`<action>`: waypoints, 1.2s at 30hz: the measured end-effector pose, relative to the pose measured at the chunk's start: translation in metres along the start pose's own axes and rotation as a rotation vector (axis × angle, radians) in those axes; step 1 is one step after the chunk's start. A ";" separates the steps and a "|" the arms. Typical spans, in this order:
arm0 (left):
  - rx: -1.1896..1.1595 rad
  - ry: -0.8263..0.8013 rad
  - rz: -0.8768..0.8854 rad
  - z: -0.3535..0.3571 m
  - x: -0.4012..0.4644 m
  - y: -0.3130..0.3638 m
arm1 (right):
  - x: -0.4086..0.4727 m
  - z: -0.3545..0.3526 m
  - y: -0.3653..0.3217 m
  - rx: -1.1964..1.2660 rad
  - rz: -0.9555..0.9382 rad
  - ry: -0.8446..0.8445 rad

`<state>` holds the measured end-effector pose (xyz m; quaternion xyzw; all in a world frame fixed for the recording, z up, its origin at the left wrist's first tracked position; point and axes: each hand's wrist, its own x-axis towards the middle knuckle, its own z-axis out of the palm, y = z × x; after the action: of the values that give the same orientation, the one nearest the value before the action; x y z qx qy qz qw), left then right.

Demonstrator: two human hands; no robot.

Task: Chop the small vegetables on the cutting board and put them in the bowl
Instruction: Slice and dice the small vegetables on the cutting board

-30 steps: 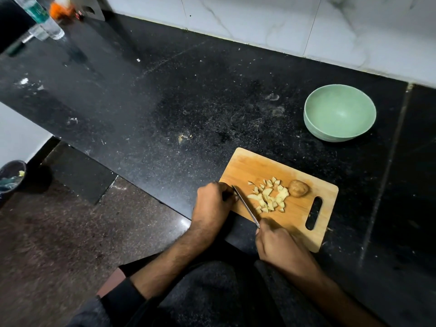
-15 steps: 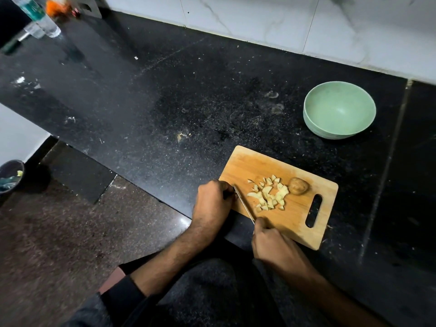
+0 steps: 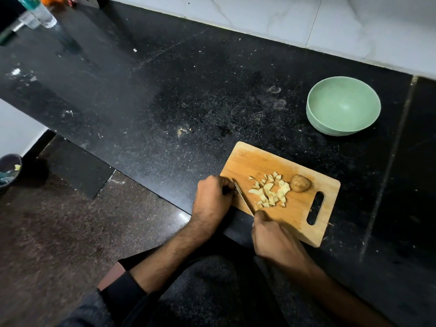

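Gripping the knife (image 3: 243,197) handle near the counter's (image 3: 165,102) front edge, right hand (image 3: 274,241), left hand (image 3: 212,197) curled at the blade tip, fingers hidden, chopped pieces (image 3: 270,191) and whole vegetable (image 3: 300,183) mid-board (image 3: 259,159), green bowl (image 3: 343,105) beyond, toward the back edge.

The knife (image 3: 243,199) is gripped at its handle by the right hand (image 3: 274,239); its tip is pinched by the curled left hand (image 3: 212,197).
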<state>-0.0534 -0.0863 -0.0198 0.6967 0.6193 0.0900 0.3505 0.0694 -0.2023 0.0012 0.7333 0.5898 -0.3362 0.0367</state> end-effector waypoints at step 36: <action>0.055 0.034 0.269 0.011 -0.003 -0.003 | -0.033 -0.013 0.039 0.147 -0.053 0.072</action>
<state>-0.0502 -0.0937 -0.0284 0.7812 0.5282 0.1310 0.3058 0.1073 -0.2357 0.0161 0.7298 0.5837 -0.3527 -0.0473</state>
